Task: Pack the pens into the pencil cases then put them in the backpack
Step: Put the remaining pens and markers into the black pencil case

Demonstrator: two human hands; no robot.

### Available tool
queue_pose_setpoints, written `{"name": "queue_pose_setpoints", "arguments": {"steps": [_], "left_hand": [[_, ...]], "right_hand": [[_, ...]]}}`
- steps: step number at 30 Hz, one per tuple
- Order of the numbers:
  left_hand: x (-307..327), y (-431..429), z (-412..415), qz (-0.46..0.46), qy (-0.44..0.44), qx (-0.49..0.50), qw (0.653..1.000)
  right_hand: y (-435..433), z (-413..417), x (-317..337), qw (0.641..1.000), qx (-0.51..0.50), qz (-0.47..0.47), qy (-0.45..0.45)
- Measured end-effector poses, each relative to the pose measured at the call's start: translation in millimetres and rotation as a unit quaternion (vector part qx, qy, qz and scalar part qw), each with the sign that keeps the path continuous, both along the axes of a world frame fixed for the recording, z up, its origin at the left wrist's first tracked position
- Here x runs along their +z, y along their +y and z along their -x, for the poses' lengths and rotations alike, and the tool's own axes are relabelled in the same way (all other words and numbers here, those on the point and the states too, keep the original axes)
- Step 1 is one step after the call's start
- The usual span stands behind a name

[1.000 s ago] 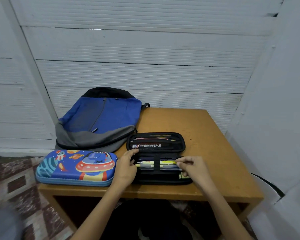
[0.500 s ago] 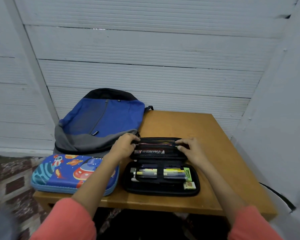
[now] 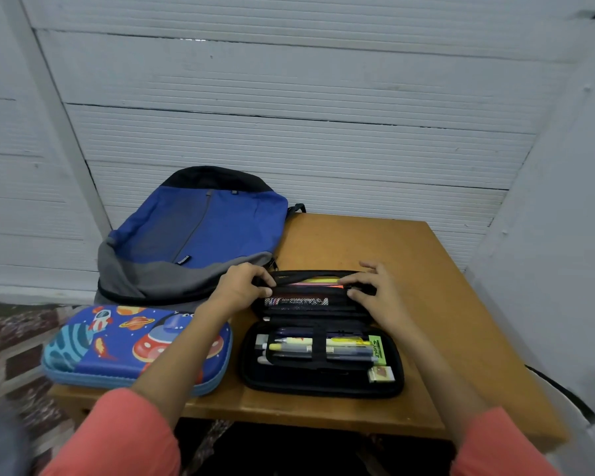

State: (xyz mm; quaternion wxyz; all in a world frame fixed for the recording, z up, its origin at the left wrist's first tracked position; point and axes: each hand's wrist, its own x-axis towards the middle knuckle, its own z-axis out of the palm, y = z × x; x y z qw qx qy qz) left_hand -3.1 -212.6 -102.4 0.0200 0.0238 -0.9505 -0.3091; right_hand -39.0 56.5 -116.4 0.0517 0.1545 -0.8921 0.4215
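Your shut space-print case [image 3: 134, 348] lies front left on the desk [image 3: 375, 245], the soft backpack [image 3: 200, 231] behind it. Your left hand [image 3: 241, 286] and right hand [image 3: 375, 290] pinch the ends of the open black pencil case's [image 3: 323, 389] far flap. It looks light with stiff rims, so hold those ends. A second ago both hands were on the pens [image 3: 289, 348].

black pencil case [image 3: 318, 386]: open, pens [image 3: 289, 347] strapped inside | space-print pencil case [image 3: 93, 353]: closed | backpack [image 3: 220, 228]: flat, behind
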Motion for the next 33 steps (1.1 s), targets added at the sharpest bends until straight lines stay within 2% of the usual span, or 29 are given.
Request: {"name": "queue_pose_setpoints", "arguments": {"steps": [3, 7, 12, 18, 26, 33], "left_hand": [[0.2, 1.1, 0.6, -0.001, 0.003, 0.006, 1.000], [0.9, 3.9, 1.6, -0.008, -0.001, 0.013, 1.000], [3.2, 4.9, 6.4, -0.033, -0.042, -0.007, 0.999], [1.3, 6.0, 7.8, -0.135, -0.058, -0.025, 0.989], [-0.1, 6.2, 10.4, -0.130, -0.064, 0.006, 0.990], [0.1, 8.2, 8.9, -0.130, -0.056, 0.036, 0.989]], "right_hand": [[-2.7, -0.6, -1.8, 1.000, 0.021, -0.018, 0.009], [-0.5, 5.0, -2.0, 0.999, -0.027, 0.037, -0.019], [4.5, 8.3, -3.5, 0.994, -0.005, 0.100, -0.042], [7.7, 8.0, -3.6, 0.994, 0.029, 0.090, -0.063], [1.5, 9.8, -3.8, 0.985, 0.002, 0.147, -0.093], [-9.4, 15.6, -5.0, 0.983, -0.045, 0.129, -0.124]]}}
